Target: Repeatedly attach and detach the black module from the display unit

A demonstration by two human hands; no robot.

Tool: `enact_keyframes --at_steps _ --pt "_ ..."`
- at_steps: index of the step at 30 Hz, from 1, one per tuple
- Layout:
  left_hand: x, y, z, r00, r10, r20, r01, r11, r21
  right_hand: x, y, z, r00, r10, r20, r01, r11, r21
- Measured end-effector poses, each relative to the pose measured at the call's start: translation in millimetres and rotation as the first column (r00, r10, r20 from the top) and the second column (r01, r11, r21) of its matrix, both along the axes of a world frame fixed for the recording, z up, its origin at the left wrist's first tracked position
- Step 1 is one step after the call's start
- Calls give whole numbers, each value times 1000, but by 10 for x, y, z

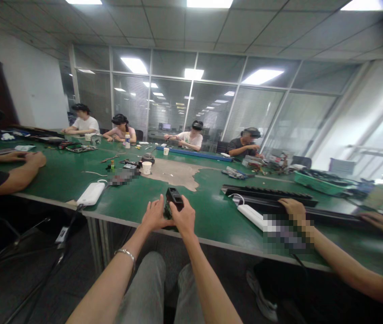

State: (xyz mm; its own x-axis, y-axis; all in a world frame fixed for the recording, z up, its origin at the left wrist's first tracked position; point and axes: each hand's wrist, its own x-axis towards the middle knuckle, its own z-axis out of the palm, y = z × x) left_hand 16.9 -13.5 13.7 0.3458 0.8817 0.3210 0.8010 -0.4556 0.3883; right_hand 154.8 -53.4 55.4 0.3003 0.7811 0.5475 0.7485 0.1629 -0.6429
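A small black box-shaped device (174, 197) with square openings on its top stands tilted near the table's front edge, a bit of green showing low on its left side. My right hand (184, 218) is closed round its right side, thumb across the front. To the left is my left hand (154, 214), its fingers stretched out and its thumb pointing towards the device's base. Whether that thumb touches the device I cannot tell.
On the green table (127, 209) stand a paper cup (146, 168), a white power bank (92, 194) and a brown sheet (171, 173). At right, a co-worker's hand (293, 210) rests by long black strips (272, 195). A green basket (323, 182) lies beyond. Several people sit around.
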Motion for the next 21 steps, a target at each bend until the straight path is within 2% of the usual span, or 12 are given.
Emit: enact_keyframes --at_steps 3,6,12,17,21 --pt "3 22 -18 1000 6 -2 -6 1000 3 157 61 -7 994 -9 -113 15 998 56" --pt "4 43 -34 1000 16 1 -16 1000 3 372 77 -97 986 -81 -148 82 997 6" --pt "-19 60 -39 999 -16 28 15 999 34 683 57 -360 986 -156 -64 151 986 -67" --pt "-32 65 -50 998 -39 40 37 998 48 766 71 -498 987 -162 -14 159 977 -141" --pt "-34 62 -65 998 -42 55 40 998 53 799 80 -579 988 -139 70 147 981 -130"
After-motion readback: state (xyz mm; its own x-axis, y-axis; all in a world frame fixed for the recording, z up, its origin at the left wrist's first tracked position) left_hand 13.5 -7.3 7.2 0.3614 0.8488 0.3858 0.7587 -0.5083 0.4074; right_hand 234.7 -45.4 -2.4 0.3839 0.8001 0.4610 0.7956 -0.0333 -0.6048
